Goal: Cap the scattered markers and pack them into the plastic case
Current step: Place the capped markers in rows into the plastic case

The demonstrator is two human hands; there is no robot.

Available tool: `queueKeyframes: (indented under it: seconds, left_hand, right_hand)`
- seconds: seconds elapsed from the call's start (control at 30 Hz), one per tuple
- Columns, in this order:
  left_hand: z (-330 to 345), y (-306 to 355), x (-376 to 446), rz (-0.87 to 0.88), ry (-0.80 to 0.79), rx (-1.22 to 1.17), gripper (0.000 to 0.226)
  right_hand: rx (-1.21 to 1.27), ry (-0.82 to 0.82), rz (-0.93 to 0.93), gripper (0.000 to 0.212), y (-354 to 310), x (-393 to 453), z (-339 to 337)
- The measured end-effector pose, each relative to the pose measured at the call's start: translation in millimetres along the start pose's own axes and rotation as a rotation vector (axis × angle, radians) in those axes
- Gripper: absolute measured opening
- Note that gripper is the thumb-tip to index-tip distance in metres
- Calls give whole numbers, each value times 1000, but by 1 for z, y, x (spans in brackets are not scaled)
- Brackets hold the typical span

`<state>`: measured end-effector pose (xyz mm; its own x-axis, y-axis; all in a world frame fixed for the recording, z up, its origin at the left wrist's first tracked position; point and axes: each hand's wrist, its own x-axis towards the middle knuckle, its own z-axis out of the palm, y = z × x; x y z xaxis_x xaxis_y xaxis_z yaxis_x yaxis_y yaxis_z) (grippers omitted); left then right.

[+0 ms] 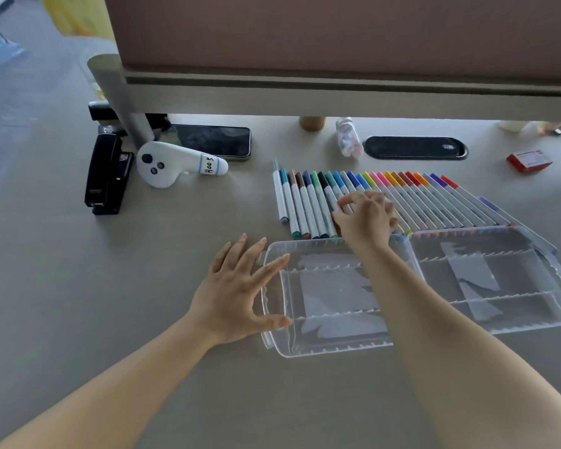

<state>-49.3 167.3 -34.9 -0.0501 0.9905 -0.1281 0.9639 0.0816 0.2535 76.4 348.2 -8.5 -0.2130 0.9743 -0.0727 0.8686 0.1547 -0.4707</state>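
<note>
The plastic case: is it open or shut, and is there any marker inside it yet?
Open and empty. The case lies spread flat in two halves, and only bare dividers show inside. The markers lie in a row behind it.

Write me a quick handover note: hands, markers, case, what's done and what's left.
Left hand: open, fingers spread, touching the left end of the clear plastic case.
Right hand: fingers curled on the row of markers; whether it grips one is unclear.
Markers lie side by side on the table just behind the case.
Done: those in view look capped.
Left: the open case holds no markers yet; pack them all.
</note>
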Motion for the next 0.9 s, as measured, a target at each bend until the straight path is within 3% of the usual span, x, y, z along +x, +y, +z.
queueKeyframes:
  seconds: [0.13, 0.27, 0.47, 0.57, 0.73, 0.8, 0.9]
  left_hand:
    - [-1, 2, 1, -15, 4, -7, 99]
    - [0, 1, 0, -11, 16, -14, 95]
    - [-4, 2, 1, -37, -12, -11, 100]
    - [-7, 2, 1, -48, -41, -14, 109]
    - [-8, 4, 1, -36, -48, -12, 117]
    - [-8, 3, 1, -33, -39, 0, 119]
    - [-10, 4, 0, -43, -34, -26, 126]
  right_hand:
    - [-103, 10, -2, 33, -2, 1, 6]
    - [-68, 58, 52, 26, -5, 4, 9]
    - [247, 109, 171, 16, -13, 2, -5]
    - [583, -12, 229, 20, -20, -7, -19]
    - [986, -356, 359, 24, -23, -35, -35]
    - [1001, -508, 348, 10, -21, -47, -39]
    - [860, -630, 271, 12, -16, -61, -44]
